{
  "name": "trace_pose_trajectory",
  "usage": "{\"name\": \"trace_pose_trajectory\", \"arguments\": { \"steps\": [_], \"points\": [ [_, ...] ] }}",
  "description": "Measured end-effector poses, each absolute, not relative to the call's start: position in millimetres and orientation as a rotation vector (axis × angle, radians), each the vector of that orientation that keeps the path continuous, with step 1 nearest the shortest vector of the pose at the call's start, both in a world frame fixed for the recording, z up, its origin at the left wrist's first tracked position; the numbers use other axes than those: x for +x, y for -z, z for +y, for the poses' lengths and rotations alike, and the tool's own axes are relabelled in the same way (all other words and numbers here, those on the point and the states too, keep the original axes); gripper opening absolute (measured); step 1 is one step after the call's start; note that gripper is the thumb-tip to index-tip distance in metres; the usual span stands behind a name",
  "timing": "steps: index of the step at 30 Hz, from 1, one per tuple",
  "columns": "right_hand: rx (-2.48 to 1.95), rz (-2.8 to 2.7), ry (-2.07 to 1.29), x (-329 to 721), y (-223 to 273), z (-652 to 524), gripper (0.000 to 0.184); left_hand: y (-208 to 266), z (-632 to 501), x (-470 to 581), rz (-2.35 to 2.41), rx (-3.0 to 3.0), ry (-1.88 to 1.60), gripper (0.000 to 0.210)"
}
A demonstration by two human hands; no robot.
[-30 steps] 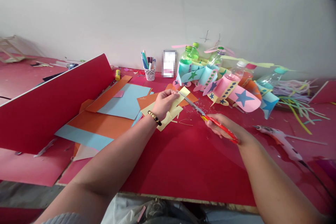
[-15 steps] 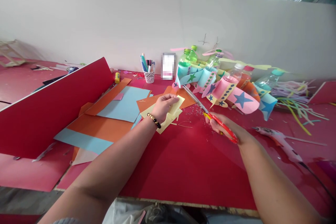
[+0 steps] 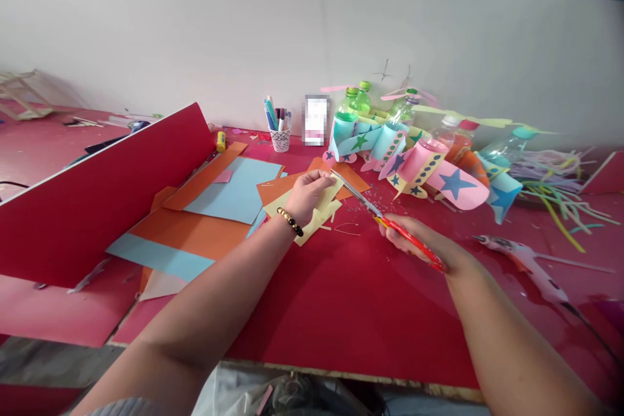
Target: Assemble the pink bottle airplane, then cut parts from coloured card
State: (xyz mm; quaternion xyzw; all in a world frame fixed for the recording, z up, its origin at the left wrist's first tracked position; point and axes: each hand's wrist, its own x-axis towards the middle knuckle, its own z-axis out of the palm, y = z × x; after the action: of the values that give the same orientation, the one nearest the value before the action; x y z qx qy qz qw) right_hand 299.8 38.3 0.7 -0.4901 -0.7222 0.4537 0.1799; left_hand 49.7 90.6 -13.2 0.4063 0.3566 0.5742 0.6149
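My left hand (image 3: 311, 194), with a beaded bracelet on its wrist, pinches a pale yellow paper piece (image 3: 333, 190) above other papers. My right hand (image 3: 407, 236) grips a pair of scissors (image 3: 407, 239) by the red and yellow handles. The scissor blades point up and left, and their tips are at the upper edge of the yellow paper, close to my left fingertips. Whether the blades have bitten into the paper I cannot tell. More yellow paper (image 3: 308, 232) and thin offcuts lie below my left hand, with orange paper (image 3: 355, 181) behind it.
Decorated bottle planes (image 3: 436, 172) stand at the back right, beside several coloured strips (image 3: 560, 195). A pink glue gun (image 3: 524, 266) lies at right. Left are blue paper (image 3: 234, 190) and a red upright board (image 3: 112, 198). Behind stand a pen cup (image 3: 279, 140) and a phone (image 3: 316, 120).
The scissors have moved left and down, bringing their tips to the yellow paper by my left fingers. My left hand keeps its pinch. The view has shifted slightly.
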Motion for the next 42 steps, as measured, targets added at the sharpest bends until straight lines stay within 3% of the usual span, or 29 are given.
{"name": "trace_pose_trajectory", "arguments": {
  "steps": [42],
  "points": [
    [-1.327, -2.119, -1.353, 305.4, -2.4, 45.1, 0.054, 14.6, 93.0, 47.3, 0.842, 0.955, -1.298, 0.023]
  ]
}}
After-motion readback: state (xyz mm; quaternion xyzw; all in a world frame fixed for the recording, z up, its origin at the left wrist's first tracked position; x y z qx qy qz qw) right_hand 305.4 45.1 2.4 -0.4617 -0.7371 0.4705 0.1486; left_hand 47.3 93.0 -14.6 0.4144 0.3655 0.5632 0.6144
